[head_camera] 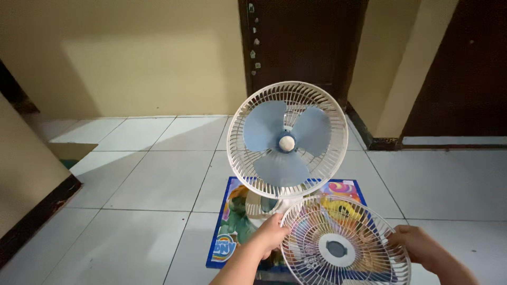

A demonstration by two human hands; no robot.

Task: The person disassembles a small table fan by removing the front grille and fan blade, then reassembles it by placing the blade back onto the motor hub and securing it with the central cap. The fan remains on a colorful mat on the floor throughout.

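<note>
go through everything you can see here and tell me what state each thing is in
Fan: upright, front uncovered, three blue blades bare.
Front grille: detached, held flat by its rim.
Left hand: gripping the grille's left edge.
Right hand: gripping its right edge.
Colourful mat: flat on the tiled floor, under the fan.
Dark door: shut.

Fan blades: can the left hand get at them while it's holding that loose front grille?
Probably yes. The blades sit uncovered in front of the rear guard, though the left hand must first let go of the detached grille.
</note>
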